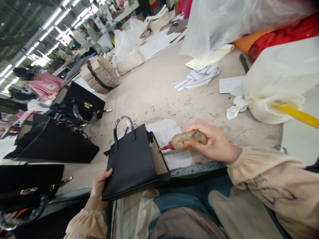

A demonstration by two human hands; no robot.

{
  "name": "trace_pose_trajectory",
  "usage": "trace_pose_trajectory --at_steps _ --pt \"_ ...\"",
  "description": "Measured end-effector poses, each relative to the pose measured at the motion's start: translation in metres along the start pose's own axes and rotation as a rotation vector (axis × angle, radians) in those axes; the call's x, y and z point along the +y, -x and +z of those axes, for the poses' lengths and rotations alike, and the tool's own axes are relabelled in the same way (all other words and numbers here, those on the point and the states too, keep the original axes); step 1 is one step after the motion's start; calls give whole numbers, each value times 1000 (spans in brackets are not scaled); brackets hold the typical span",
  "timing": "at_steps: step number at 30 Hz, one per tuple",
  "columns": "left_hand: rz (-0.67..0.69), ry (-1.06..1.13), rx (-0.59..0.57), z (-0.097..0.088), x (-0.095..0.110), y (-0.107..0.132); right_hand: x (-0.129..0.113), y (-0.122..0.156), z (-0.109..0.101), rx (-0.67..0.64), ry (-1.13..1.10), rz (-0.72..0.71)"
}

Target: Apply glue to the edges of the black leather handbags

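At the desk's (149, 96) near edge, one black handbag (129, 166) is held tilted. The left hand's (99, 186) fingers are closed on its left edge; the right hand's (211, 141) are curled around one stained squeeze bottle (186, 140), its red nozzle (168, 146) at the bag's open side. Too hard a squeeze might spill onto the lining, and a slipping left grip could smear the leather. On the desk's left, three other handbags (80, 96) show; on its right, one white plastic jug (279, 73).
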State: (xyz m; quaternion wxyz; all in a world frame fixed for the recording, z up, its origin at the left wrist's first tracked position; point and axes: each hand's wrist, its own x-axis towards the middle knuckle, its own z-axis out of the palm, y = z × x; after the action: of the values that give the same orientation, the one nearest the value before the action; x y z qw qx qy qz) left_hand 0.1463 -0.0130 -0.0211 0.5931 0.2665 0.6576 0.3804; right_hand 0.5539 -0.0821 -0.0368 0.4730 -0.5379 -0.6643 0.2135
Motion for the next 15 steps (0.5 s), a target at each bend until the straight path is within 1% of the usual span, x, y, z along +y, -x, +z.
trace_pose_trajectory --at_steps 4,11,15 --pt "-1 13 -14 1 -1 0 -2 -4 1 -40 13 18" --pt "-51 48 -10 -6 -1 -8 1 -6 6 -92 -2 -20" --pt "-57 62 -36 -11 -3 -11 1 -7 6 -95 -18 13"
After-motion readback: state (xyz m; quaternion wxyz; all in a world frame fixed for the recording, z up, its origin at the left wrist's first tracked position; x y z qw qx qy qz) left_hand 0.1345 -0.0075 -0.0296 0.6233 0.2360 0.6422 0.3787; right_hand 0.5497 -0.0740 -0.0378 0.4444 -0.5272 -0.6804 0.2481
